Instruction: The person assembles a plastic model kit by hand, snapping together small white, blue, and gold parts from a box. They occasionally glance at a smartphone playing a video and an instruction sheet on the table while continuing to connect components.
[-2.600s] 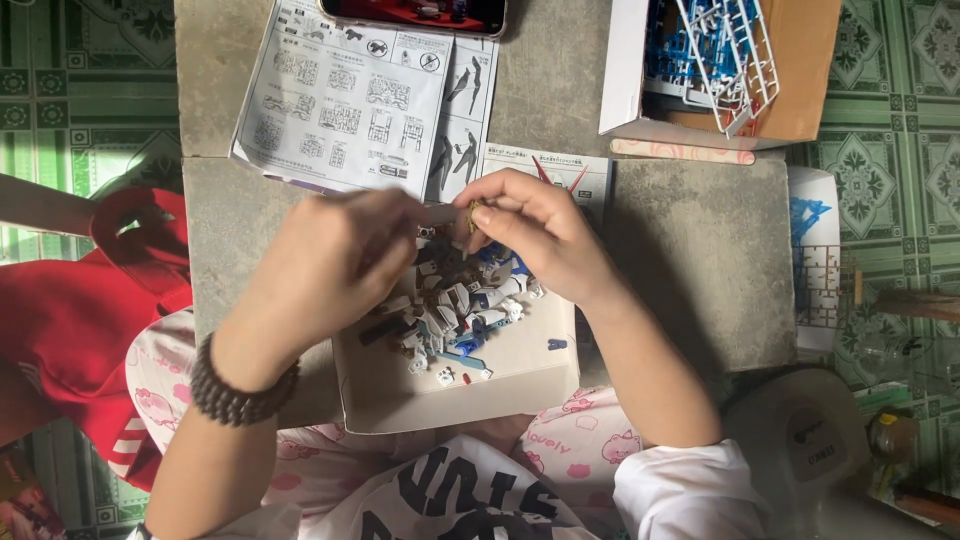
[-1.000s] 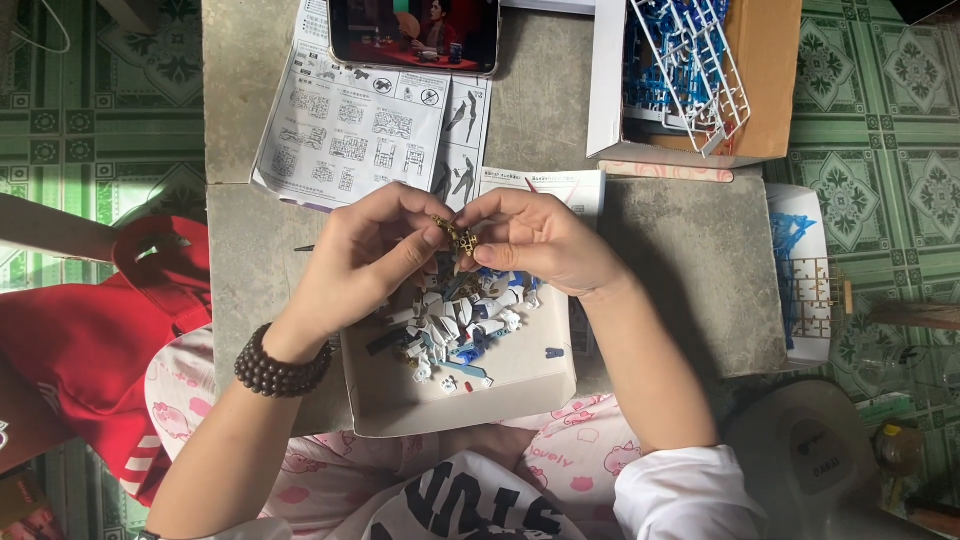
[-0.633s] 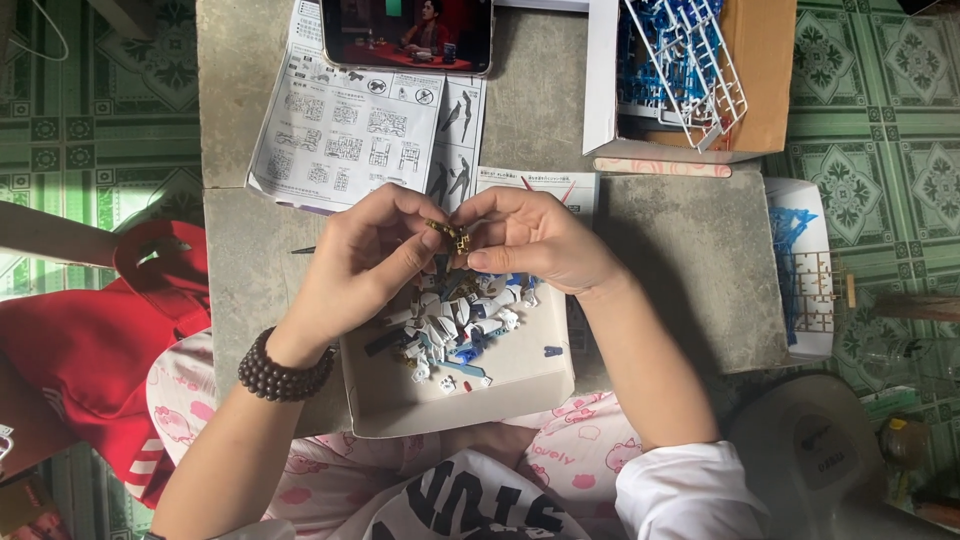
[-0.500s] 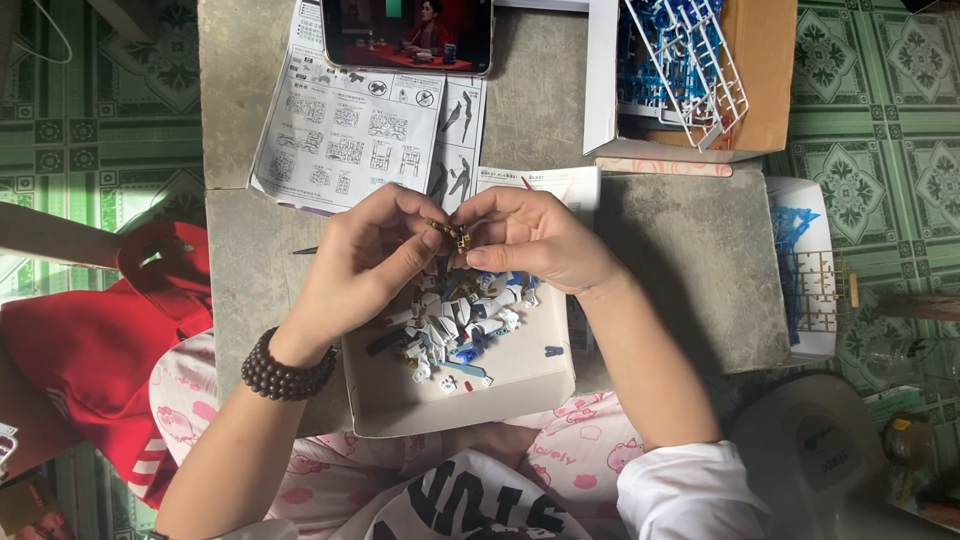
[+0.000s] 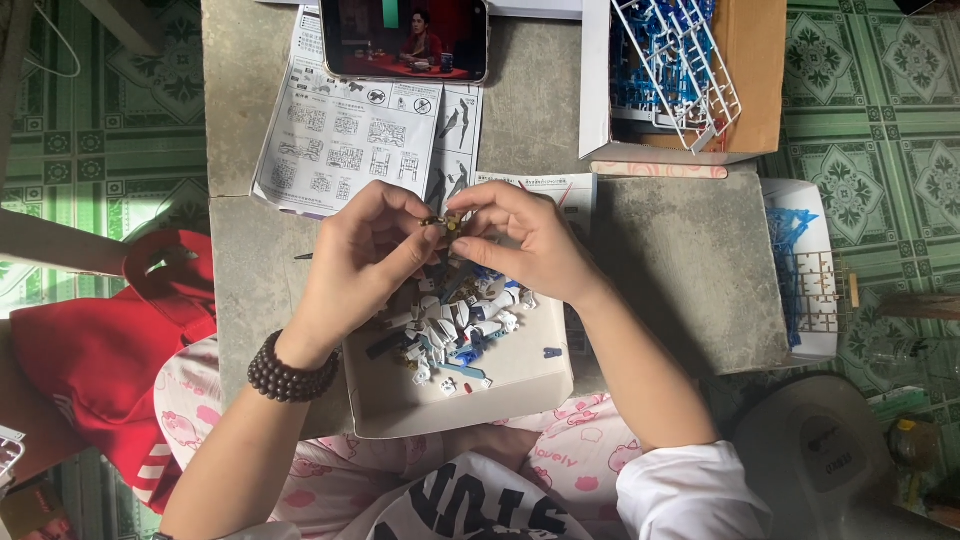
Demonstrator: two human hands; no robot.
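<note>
Two hands meet over the shallow white tray (image 5: 520,395), which serves as the landmark for all that follows; the left hand (image 5: 362,262) and the right hand (image 5: 528,240) come together just above the tray's far edge, and between their fingertips sits a small dark and gold model part (image 5: 441,222); the thumb and forefinger of each hand are pinched on that part from opposite sides, the left from the left, the right from the right; the other fingers curl loosely beneath. Inside the tray lies a heap of small white and blue plastic pieces (image 5: 452,325), gathered toward its far half, with a few stray bits nearer the person; a dark beaded bracelet (image 5: 288,373) circles the left wrist, just left of the tray. Beyond the tray, on the grey stone table (image 5: 680,270), lies an unfolded instruction sheet (image 5: 350,130), and a phone (image 5: 404,38) with a lit screen rests on the sheet's far end; to the far right of the tray stands an open cardboard box (image 5: 755,70) holding white and blue part frames (image 5: 670,60); a flat pinkish stick (image 5: 672,170) lies just before that box. Left of the tray, off the table, sits a red bag (image 5: 110,350); right of it, past the table's edge, lies another sheet of part frames (image 5: 805,270).
</note>
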